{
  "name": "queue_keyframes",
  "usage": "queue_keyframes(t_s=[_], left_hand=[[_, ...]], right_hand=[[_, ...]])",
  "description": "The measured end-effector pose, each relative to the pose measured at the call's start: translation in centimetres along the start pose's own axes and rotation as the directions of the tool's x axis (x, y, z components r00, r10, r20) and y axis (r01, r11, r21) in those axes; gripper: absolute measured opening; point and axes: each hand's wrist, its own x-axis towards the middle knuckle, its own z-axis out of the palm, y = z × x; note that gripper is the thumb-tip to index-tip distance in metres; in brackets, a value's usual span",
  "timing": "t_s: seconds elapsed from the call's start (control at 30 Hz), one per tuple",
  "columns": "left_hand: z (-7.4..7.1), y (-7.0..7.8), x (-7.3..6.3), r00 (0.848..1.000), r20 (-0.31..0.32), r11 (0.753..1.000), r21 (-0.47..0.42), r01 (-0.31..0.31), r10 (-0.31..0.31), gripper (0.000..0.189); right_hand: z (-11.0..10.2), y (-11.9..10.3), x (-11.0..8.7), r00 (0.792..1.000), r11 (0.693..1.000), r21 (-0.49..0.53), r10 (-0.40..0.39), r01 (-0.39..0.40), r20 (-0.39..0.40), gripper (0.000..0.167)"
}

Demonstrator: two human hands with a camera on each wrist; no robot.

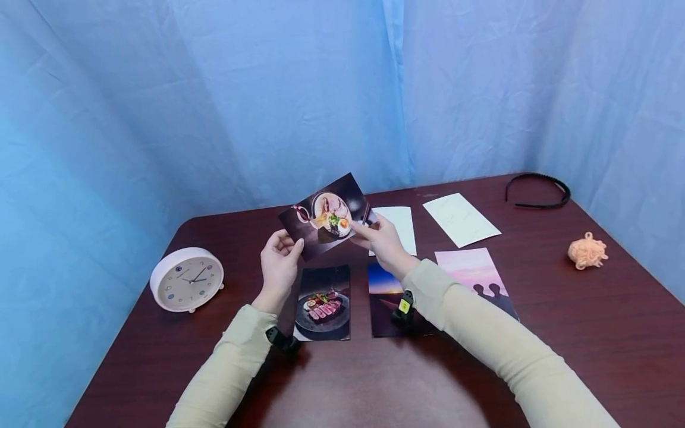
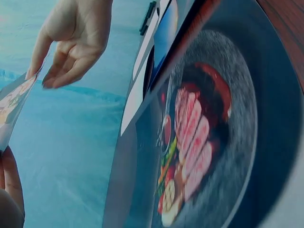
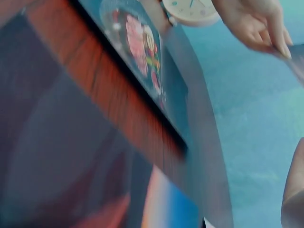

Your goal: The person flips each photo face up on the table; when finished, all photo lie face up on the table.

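Both hands hold up a photo print of a ramen bowl (image 1: 327, 208), tilted above the table. My left hand (image 1: 279, 261) pinches its lower left edge, with the thumb on the picture side. At the lower right edge, my right hand (image 1: 381, 239) pinches it between thumb and fingers. Beneath the hands lies a photo print of sliced steak on a dark plate (image 1: 322, 315). A photo with a blue and orange sky (image 1: 382, 285) is partly hidden by the right wrist. Beside it lies a pink-sky photo with two silhouettes (image 1: 465, 264), partly behind the right sleeve.
Two blank white cards (image 1: 402, 229) (image 1: 460, 220) lie toward the back, one partly behind the right hand. A round white clock (image 1: 187, 279) stands at left. On the right are a black headband (image 1: 567, 193) and a peach yarn ball (image 1: 587, 251). Blue curtains surround the table.
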Motion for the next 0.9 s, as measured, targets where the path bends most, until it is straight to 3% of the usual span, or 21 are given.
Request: queue_keyframes(t_s=[0.17,0.3,0.4,0.5,0.57,0.67,0.8,0.9], left_hand=[[-1.3,0.1,0.2,0.998,0.060,0.997,0.078,-0.015,0.010,0.032],[-2.4,0.2,0.4,0.991,0.133,0.983,0.177,-0.053,0.029,0.043],[-3.2,0.6,0.6,0.979,0.196,0.965,0.240,-0.103,0.056,0.046],[-3.7,1.5,0.6,0.962,0.256,0.943,0.289,-0.166,0.091,0.044],[-3.9,1.9,0.6,0.951,0.287,0.918,0.334,-0.214,0.117,0.042],[-4.2,2.2,0.6,0.927,0.339,0.862,0.408,-0.300,0.162,0.039],[-4.6,2.3,0.6,0.868,0.421,0.766,0.456,-0.452,0.262,0.036],[-4.8,2.6,0.5,0.832,0.469,0.712,0.472,-0.520,0.297,0.036]], right_hand=[[-1.8,-0.9,0.3,0.999,0.995,-0.100,-0.034,0.030,-0.032,0.018],[-3.0,-1.5,0.5,0.996,0.974,-0.214,-0.082,0.073,-0.034,0.026],[-3.6,-1.8,0.5,0.991,0.936,-0.328,-0.134,0.130,0.009,0.033],[-4.0,-2.1,0.6,0.982,0.870,-0.457,-0.175,0.186,0.066,0.035],[-4.0,-2.2,0.5,0.977,0.825,-0.524,-0.184,0.212,0.105,0.035],[-3.9,-2.4,0.3,0.971,0.762,-0.602,-0.181,0.240,0.157,0.035],[-3.4,-2.6,-0.2,0.948,0.678,-0.663,-0.206,0.318,0.243,0.035],[-2.9,-2.6,-0.5,0.909,0.596,-0.686,-0.250,0.417,0.334,0.033]])
